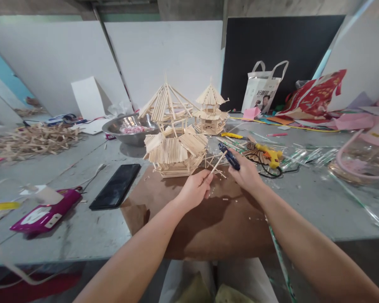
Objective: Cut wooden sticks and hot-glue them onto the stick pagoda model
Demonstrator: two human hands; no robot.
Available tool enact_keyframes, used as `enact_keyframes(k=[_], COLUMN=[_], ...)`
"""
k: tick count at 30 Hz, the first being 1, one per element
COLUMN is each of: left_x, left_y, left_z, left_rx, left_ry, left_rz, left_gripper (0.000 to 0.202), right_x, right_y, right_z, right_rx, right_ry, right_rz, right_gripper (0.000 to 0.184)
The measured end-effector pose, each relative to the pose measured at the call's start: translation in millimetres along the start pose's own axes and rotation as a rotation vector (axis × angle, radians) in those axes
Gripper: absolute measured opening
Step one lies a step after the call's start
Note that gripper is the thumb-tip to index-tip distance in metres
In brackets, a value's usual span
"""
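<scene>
My left hand [193, 189] is closed around a thin wooden stick [219, 161], which slants up and to the right. In my right hand [246, 171] is a dark blue pair of pliers [230, 156]. Its jaws are near the stick's far end; whether they touch it I cannot tell. Just beyond my left hand stands a pavilion model [175, 153] of wooden sticks, its upper roof partly bare framework. A second stick pavilion [210, 112] with fuller roofs stands behind it. Brown paper [221, 227] lies below my hands with small cut bits on it.
To the left are a black phone [115, 187], a purple power strip [47, 210] and a stick pile [34, 141]. A metal bowl [126, 136] sits behind. On the right lie a yellow glue gun [271, 155], clear-wrapped glue sticks [309, 156] and a pink-handled clear container [371, 155].
</scene>
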State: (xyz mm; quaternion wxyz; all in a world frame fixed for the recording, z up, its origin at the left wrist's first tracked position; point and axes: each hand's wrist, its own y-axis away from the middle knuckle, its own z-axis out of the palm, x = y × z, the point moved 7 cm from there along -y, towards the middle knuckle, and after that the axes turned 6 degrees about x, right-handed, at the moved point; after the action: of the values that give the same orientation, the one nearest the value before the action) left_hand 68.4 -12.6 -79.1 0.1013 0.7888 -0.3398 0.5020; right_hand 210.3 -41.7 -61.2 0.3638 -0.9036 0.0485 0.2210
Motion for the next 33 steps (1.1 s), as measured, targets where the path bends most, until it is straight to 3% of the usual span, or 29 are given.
enact_keyframes(k=[9,16,19,24,28,33], left_x=[-4,-1,0,-4,-10,-7], left_y=[4,4,1,-4,-3,0], left_z=[10.0,9.2,5.4,-9.8,-9.6,-6.7], left_rx=[-0.127,-0.124,-0.069,0.121,0.106,0.03], left_ry=[0.107,0.139,0.148,0.322,0.531,0.665], left_rz=[-0.11,-0.083,-0.041,-0.079,-0.169,-0.201], left_gripper=[0.033,0.032,0.031,0.032,0.043,0.046], right_x=[5,5,4,0,-17,-39], right_y=[-3,-2,-2,0,6,15], right_z=[-5,-4,-6,-24,-31,-15], right_rx=[-0.047,-0.046,0.035,0.199,0.167,0.045], right_ry=[-0.151,-0.139,-0.107,0.039,0.156,0.297], right_rz=[0.182,0.171,0.095,-0.086,-0.246,-0.446], right_gripper=[0.052,0.05,0.05,0.051,0.047,0.043])
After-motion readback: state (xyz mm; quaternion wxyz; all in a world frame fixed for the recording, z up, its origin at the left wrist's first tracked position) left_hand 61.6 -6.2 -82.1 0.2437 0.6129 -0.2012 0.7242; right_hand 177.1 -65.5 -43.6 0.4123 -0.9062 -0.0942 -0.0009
